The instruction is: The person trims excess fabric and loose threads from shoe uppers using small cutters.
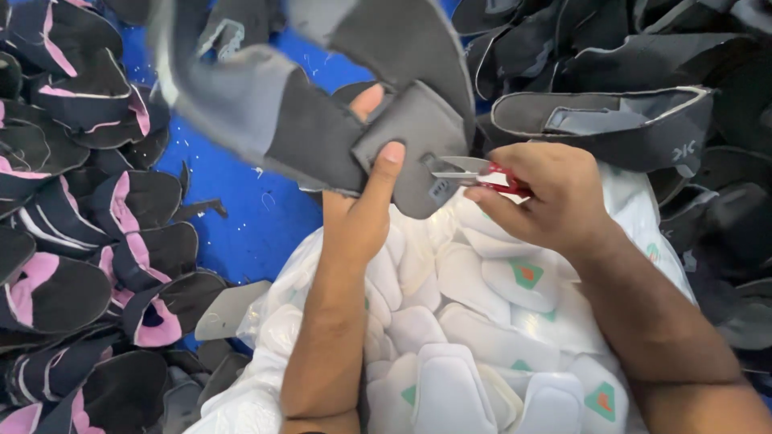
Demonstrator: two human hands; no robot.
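My left hand (362,201) holds up a grey and black shoe upper (322,104), thumb pressed on its padded tongue flap (414,141). My right hand (547,197) grips small red-handled thread snips (474,171), with the metal blades pointing left and touching the flap's lower edge. Both forearms pass over a clear plastic bag of white insoles (474,337) with green and orange marks.
Piles of black and pink shoe uppers (72,241) cover the left side on a blue table surface (241,209). Grey and black uppers (611,120) are heaped at the top right and along the right edge. A loose grey piece (229,309) lies near the bag.
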